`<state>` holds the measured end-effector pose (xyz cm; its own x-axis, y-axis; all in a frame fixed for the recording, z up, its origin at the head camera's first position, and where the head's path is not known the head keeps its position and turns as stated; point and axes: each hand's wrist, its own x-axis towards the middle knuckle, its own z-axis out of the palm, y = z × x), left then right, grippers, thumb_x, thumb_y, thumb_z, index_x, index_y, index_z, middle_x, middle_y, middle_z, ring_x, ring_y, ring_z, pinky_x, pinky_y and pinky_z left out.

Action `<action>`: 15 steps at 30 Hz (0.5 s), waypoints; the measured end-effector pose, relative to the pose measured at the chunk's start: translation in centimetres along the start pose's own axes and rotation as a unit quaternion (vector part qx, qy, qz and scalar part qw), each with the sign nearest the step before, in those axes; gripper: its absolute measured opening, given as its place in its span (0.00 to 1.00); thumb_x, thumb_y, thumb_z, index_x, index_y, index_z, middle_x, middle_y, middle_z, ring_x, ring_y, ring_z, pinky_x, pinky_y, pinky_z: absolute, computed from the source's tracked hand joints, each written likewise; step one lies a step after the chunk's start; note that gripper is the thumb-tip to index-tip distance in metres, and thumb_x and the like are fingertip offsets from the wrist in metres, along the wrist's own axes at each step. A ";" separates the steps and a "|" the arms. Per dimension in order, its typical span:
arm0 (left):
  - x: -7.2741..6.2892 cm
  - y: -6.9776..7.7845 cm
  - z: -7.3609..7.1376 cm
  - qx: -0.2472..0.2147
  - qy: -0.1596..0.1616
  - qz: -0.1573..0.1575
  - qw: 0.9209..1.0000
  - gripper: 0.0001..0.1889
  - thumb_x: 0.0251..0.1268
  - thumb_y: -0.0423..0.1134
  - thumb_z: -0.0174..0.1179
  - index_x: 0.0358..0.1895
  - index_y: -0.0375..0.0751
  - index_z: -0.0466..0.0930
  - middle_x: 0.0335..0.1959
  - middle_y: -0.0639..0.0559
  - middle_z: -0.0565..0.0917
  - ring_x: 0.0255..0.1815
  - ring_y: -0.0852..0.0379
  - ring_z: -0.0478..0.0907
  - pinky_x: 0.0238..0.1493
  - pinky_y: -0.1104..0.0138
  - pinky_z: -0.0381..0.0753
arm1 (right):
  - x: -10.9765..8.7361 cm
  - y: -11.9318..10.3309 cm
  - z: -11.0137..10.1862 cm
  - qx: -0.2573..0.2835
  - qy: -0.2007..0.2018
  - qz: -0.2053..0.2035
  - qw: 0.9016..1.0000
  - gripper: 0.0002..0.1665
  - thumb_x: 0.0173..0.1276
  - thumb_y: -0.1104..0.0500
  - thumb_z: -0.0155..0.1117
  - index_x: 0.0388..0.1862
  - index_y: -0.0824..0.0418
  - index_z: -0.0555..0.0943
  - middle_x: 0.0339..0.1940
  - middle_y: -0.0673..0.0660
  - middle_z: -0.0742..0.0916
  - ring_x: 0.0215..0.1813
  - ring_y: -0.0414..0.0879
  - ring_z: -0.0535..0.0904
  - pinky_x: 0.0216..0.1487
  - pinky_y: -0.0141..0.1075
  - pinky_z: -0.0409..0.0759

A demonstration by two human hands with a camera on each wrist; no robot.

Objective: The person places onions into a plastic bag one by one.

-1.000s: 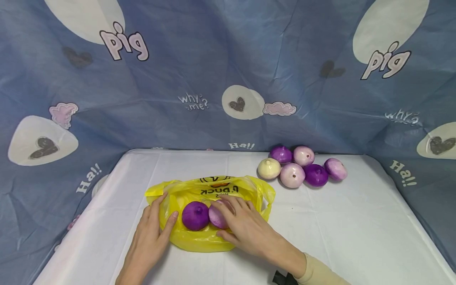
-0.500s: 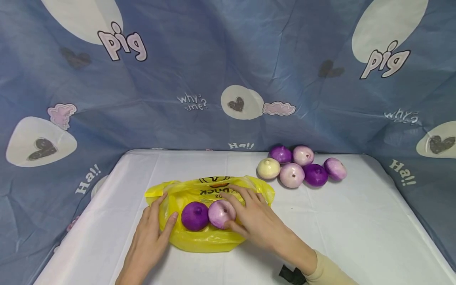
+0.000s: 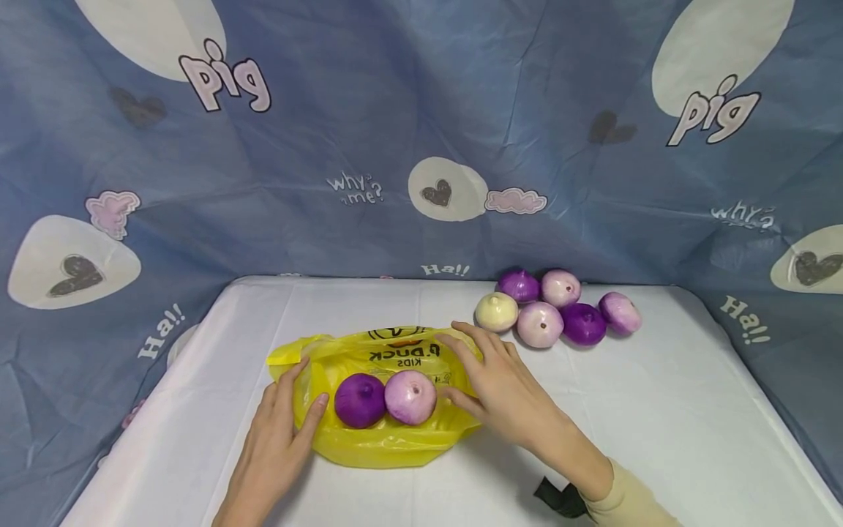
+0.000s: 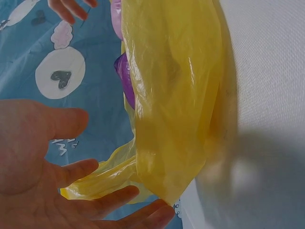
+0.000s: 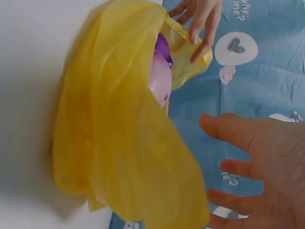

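Observation:
A yellow plastic bag (image 3: 378,450) lies with its mouth spread on the white table. Inside it, a dark purple onion (image 3: 358,401) sits on the left against a pale purple-pink onion (image 3: 411,397). My left hand (image 3: 273,435) rests at the bag's left rim, thumb apart from the relaxed fingers. At the right rim is my right hand (image 3: 510,391), fingers spread and holding nothing; its fingertips lie over the bag's edge. In the right wrist view the yellow bag (image 5: 119,119) hides most of both onions.
Toward the back right of the white table (image 3: 626,432) stands a cluster of several onions, among them a cream onion (image 3: 497,312) and a dark purple onion (image 3: 584,324). A black strap (image 3: 560,499) shows near my right wrist. Patterned blue cloth (image 3: 296,146) hangs behind the table.
My right hand has let go of the pale onion in the bag and moved right to the bag's right rim, uncovering that onion. The left hand has stayed in place.

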<state>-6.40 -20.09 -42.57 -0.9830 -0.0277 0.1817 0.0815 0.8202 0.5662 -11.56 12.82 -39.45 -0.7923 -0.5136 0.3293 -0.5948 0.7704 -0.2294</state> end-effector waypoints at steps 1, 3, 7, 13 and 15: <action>0.0 0.0 0.0 0.000 0.000 0.000 1.000 0.34 0.85 0.51 0.56 0.85 0.44 0.59 0.71 0.26 0.75 0.71 0.25 0.76 0.66 0.30 0.76 | 0.0 0.1 -0.1 0.001 0.003 0.002 1.000 0.43 0.74 0.44 0.75 0.81 0.50 0.68 0.81 0.61 0.74 0.80 0.57 0.73 0.71 0.61 0.79; 0.0 0.0 0.0 -0.001 0.001 0.002 1.000 0.34 0.85 0.50 0.56 0.85 0.44 0.59 0.71 0.26 0.75 0.70 0.25 0.76 0.65 0.30 0.76 | 0.0 0.4 -0.4 -0.001 0.010 0.005 1.000 0.43 0.73 0.45 0.76 0.81 0.50 0.68 0.81 0.62 0.75 0.80 0.58 0.73 0.70 0.64 0.79; 0.1 0.0 0.1 -0.001 0.007 0.005 1.000 0.33 0.85 0.50 0.57 0.84 0.44 0.60 0.70 0.26 0.76 0.69 0.25 0.77 0.64 0.30 0.77 | -0.1 1.1 -0.7 -0.005 0.023 0.009 1.000 0.45 0.71 0.45 0.77 0.81 0.53 0.69 0.80 0.64 0.75 0.78 0.63 0.75 0.72 0.67 0.77; 0.1 0.0 0.1 -0.001 0.002 0.001 1.000 0.34 0.85 0.51 0.55 0.85 0.43 0.59 0.71 0.26 0.75 0.70 0.25 0.76 0.66 0.30 0.76 | -0.2 2.2 -1.5 0.000 0.040 0.016 0.999 0.45 0.70 0.47 0.79 0.81 0.53 0.70 0.79 0.65 0.75 0.74 0.67 0.77 0.73 0.64 0.78; 0.1 -0.1 0.2 -0.001 0.003 0.002 1.000 0.34 0.85 0.51 0.55 0.85 0.43 0.59 0.71 0.26 0.75 0.70 0.25 0.75 0.65 0.30 0.76 | -0.3 2.5 -1.8 -0.001 0.047 0.018 0.999 0.45 0.70 0.47 0.79 0.81 0.53 0.70 0.79 0.65 0.75 0.74 0.67 0.77 0.72 0.64 0.80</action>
<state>-6.56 -20.05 -42.71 -0.9817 -0.0270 0.1888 0.0865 0.8192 0.5670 -12.59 15.58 -38.47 -0.7966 -0.4479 0.4061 -0.5662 0.7881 -0.2415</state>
